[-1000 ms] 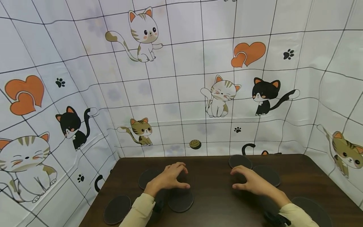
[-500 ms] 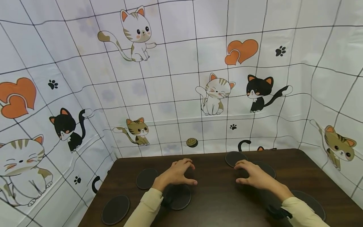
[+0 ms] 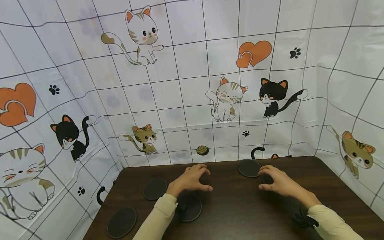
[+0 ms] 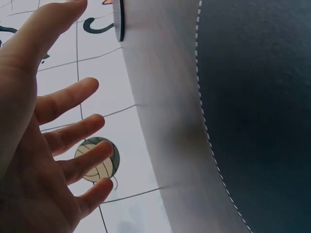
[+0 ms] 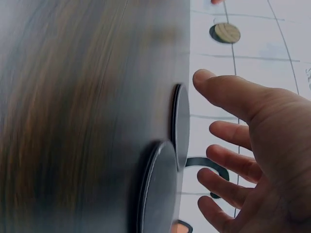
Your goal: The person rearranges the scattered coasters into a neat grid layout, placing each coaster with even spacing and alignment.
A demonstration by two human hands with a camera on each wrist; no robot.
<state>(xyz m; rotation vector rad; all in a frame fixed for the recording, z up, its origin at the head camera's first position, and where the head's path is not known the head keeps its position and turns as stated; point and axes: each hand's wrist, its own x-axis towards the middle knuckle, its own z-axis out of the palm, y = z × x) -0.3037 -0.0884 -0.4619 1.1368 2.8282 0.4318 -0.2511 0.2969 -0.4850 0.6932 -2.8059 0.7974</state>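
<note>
My left hand (image 3: 191,180) hovers over the left half of the table, fingers loosely bent and thumb apart, with nothing in it. Below its wrist lies a round black pad (image 3: 192,210), partly covered by the arm. That pad's pale stitched edge (image 4: 262,121) fills the right side of the left wrist view. On the other side, my right hand (image 3: 279,181) is held above the table in a similar pose, also holding nothing. It overlaps a black pad (image 3: 267,179) in the head view. Another pad (image 3: 249,168) lies just beyond its fingertips, near the back edge.
Two more round black pads, one at the middle left (image 3: 155,189) and one at the front left (image 3: 122,222), lie on the dark wooden table (image 3: 231,213). A white sheet (image 3: 186,93) printed with cats and grid lines hangs behind and around the table.
Both hands have shifted rightward over the table, still spread and holding nothing. The left middle pad and the far right pad show more fully. The head view has turned slightly right.
</note>
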